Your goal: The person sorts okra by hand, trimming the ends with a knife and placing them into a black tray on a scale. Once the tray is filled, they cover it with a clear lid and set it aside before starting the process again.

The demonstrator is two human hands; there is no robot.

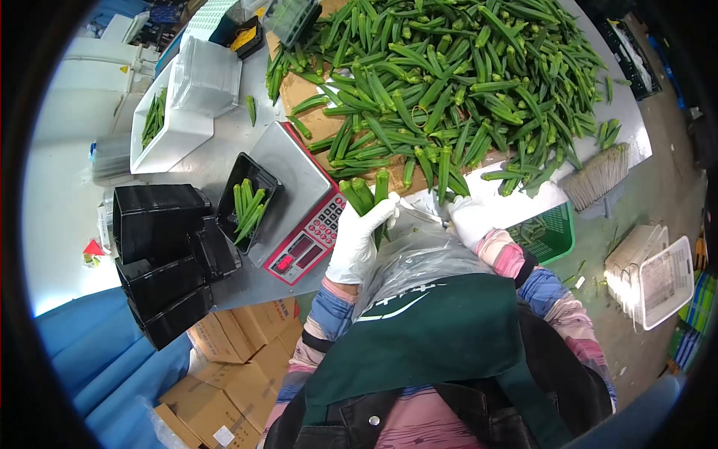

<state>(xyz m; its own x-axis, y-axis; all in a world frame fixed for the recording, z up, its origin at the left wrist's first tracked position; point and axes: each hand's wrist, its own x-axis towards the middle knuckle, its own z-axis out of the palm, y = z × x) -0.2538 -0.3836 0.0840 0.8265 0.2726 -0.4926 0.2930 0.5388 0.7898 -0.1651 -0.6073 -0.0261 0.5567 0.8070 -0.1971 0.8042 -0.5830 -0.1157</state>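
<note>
My left hand (357, 243), in a white glove, is wrapped around several green okra pods (359, 194) that stick up past the fingers. My right hand (473, 221), also gloved, is closed at the table's front edge, just below the okra pile (449, 82). A thin, metallic-looking piece shows beside its fingers; I cannot tell what it is. To the left of my left hand sits a red-framed scale (303, 179) with a keypad and display. A black tray (250, 168) with several okra pods (249, 206) overlaps the scale's left edge.
Stacked black trays (161, 224) stand at the left. Behind them are a white bin (183, 146) and a stack of clear trays (206, 75). A brush (598, 176) lies at the table's right edge, above a green basket (557, 232). Cardboard boxes (217, 382) are below.
</note>
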